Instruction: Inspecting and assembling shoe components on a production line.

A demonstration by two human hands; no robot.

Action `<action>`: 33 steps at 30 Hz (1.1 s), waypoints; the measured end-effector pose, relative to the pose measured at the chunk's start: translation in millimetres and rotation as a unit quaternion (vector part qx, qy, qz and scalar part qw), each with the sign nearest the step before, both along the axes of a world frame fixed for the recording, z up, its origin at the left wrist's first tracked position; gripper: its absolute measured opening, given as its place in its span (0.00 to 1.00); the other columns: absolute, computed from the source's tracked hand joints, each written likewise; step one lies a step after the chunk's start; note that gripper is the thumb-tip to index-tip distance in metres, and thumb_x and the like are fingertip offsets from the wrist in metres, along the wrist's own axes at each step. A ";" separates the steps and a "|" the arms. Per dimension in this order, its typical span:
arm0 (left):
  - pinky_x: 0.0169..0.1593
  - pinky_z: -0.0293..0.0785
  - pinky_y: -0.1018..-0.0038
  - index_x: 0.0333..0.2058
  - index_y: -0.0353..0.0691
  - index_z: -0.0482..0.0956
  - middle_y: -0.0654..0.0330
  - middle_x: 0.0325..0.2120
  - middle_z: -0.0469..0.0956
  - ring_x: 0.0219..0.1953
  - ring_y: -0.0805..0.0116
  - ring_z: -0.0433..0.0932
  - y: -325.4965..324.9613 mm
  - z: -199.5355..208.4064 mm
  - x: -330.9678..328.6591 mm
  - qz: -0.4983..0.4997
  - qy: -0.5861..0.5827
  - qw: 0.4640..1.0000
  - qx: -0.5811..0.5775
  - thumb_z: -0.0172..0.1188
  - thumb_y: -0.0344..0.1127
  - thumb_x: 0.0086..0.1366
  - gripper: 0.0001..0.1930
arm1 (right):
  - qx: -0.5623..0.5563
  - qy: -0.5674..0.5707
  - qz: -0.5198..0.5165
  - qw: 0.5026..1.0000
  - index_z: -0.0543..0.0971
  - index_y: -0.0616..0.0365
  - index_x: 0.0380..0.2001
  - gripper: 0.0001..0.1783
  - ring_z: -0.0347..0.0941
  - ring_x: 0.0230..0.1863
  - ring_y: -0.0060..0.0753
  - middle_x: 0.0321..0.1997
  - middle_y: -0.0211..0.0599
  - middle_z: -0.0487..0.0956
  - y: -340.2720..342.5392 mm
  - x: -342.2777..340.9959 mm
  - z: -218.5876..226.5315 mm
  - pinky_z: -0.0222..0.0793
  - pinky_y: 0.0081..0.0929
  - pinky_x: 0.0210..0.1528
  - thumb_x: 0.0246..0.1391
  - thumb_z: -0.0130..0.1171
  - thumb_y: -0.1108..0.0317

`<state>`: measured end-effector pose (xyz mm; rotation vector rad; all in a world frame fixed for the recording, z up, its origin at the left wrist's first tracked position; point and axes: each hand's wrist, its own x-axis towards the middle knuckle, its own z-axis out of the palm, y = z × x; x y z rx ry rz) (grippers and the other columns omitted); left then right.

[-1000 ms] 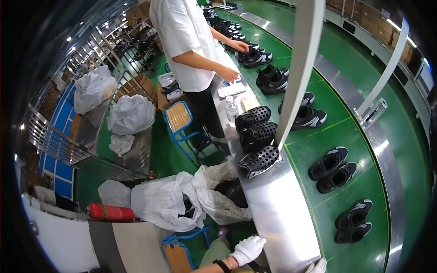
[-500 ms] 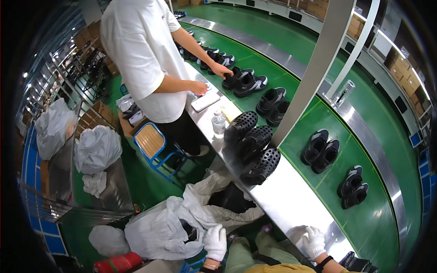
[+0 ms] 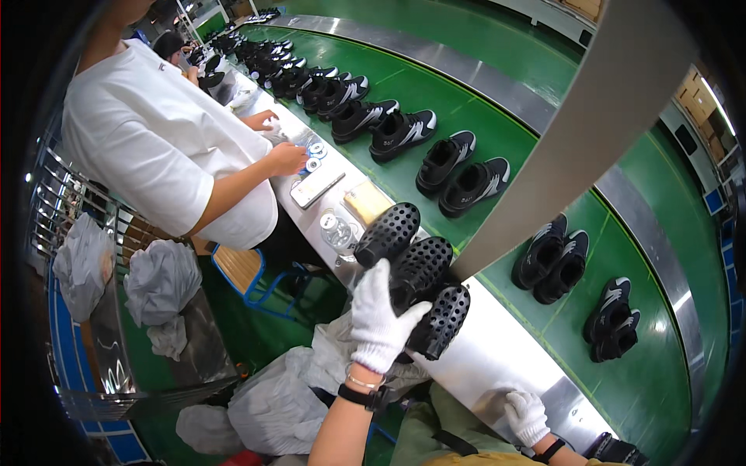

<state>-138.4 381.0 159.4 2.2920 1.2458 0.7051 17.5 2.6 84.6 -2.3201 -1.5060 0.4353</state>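
Three black clogs (image 3: 427,256) full of round holes are sitting in a row on the metal counter (image 3: 501,346), right at the fingertips of the person's left hand (image 3: 379,326). That gloved hand is lying at their heel ends, its fingers touching the clogs and its thumb sticking out well apart toward the nearest clog (image 3: 451,314); it isn't closing around anything that I can make out. Each clog is pointing its toe forward and to the right of the hand, so the long axis is running away from the palm toward the green belt (image 3: 657,311). The left hand is clearly the nearer one. The right hand (image 3: 527,417) is resting on the counter, well back and to the right of the clogs, fingers curling and nothing showing in it (whether it is fully clenched, I can't tell from here). A clear bottle (image 3: 336,231) is standing ahead and to the left of the left hand, while a pair of dark shoes (image 3: 550,260) is waiting on the belt, straight out in front of the right.
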 end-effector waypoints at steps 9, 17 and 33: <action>0.55 0.71 0.53 0.57 0.41 0.70 0.44 0.51 0.73 0.52 0.41 0.73 8.0 -39.7 29.1 -0.008 -0.042 0.999 0.018 0.76 0.46 0.46 0.40 | -0.093 0.047 -0.007 0.995 0.80 0.54 0.33 0.06 0.78 0.36 0.51 0.35 0.41 0.82 4.3 30.1 6.4 0.74 0.45 0.42 0.48 0.61 0.70; 0.59 0.73 0.64 0.58 0.31 0.70 0.50 0.51 0.76 0.53 0.58 0.76 3.5 -31.3 9.9 0.059 -0.307 0.931 -0.187 0.78 0.31 0.46 0.40 | -0.043 0.003 -0.027 0.999 0.81 0.52 0.30 0.05 0.77 0.34 0.51 0.32 0.40 0.81 -4.4 23.9 -13.2 0.73 0.45 0.40 0.47 0.62 0.67; 0.62 0.70 0.42 0.65 0.40 0.64 0.45 0.60 0.70 0.58 0.36 0.72 -20.1 41.0 -51.4 0.017 -0.751 0.412 -0.516 0.65 0.63 0.58 0.45 | 0.006 -0.002 -0.019 1.000 0.78 0.52 0.32 0.08 0.73 0.37 0.53 0.32 0.42 0.77 -10.1 14.8 -16.4 0.70 0.48 0.41 0.45 0.61 0.72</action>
